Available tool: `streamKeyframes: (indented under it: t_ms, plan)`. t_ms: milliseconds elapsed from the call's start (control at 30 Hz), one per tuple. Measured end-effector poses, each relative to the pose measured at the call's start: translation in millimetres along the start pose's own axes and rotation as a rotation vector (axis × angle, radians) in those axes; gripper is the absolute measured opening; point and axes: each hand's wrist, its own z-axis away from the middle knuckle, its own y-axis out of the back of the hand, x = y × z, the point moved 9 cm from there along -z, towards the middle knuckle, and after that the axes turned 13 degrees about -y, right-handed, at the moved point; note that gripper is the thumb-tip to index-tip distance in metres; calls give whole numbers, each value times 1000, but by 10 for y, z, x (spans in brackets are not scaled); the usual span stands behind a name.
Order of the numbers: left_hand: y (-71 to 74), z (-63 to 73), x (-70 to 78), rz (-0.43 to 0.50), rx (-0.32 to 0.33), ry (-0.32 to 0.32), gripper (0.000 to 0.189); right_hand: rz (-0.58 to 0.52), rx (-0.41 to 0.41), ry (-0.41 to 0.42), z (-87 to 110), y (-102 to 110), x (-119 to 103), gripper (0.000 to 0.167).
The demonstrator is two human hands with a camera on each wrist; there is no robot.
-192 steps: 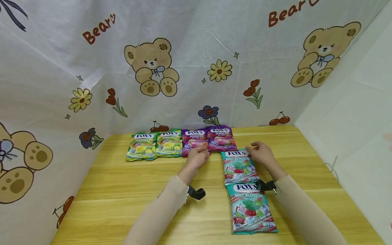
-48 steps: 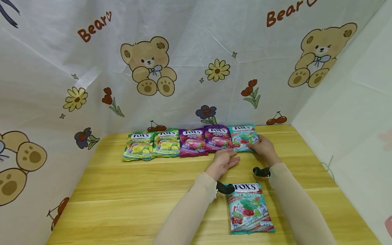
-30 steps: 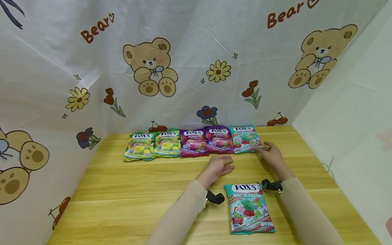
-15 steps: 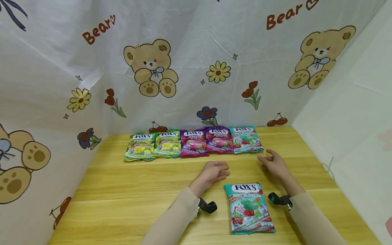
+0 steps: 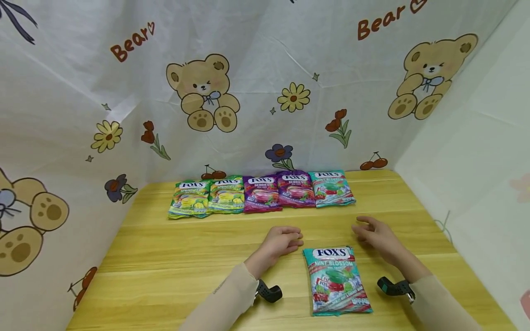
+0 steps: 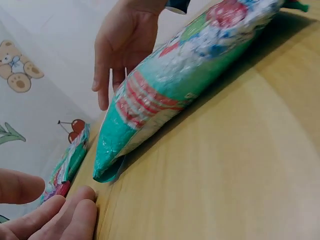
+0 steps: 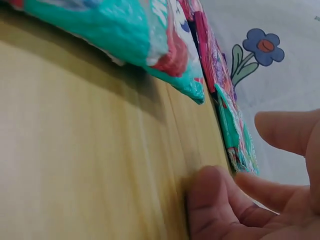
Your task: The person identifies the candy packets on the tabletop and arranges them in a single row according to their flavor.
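Observation:
A teal Fox's Mint Blossom candy bag (image 5: 337,285) lies face up near the front of the table. Just off its upper left corner is my left hand (image 5: 276,243), palm down with relaxed fingers, holding nothing. On the other side, beyond the bag's upper right corner, my right hand (image 5: 378,236) hovers with loosely bent fingers and nothing between them. In the left wrist view this candy bag (image 6: 180,75) stands between my left fingers (image 6: 75,215) and the right hand (image 6: 130,45). The right wrist view shows a gap between the bag (image 7: 110,35) and my right fingers (image 7: 207,195).
Along the back wall runs a row of candy bags: two yellow-green Spring Tea bags (image 5: 189,200), two purple Berries bags (image 5: 262,195) and one teal Mint Blossom bag (image 5: 332,189) at the right end. A bear-print cloth (image 5: 248,151) hangs behind the wooden table (image 5: 174,266).
One Mint Blossom bag went from below the row to its right end. My right hand let go of it, and both hands drew back towards the front bag, spreading apart.

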Motion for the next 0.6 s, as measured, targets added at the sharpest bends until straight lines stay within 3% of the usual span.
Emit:
streamKeyframes:
  t_ms: [167, 367, 600]
  plan:
    - [39, 112, 5, -14, -9, 0, 30, -71, -96, -8, 124, -85, 74, 70]
    - [51, 232, 35, -26, -39, 2, 29, -119, -154, -62, 259, -173, 146, 64]
    - [20, 391, 17, -32, -79, 65, 31, -120, -278, -100, 449, -271, 222, 62]
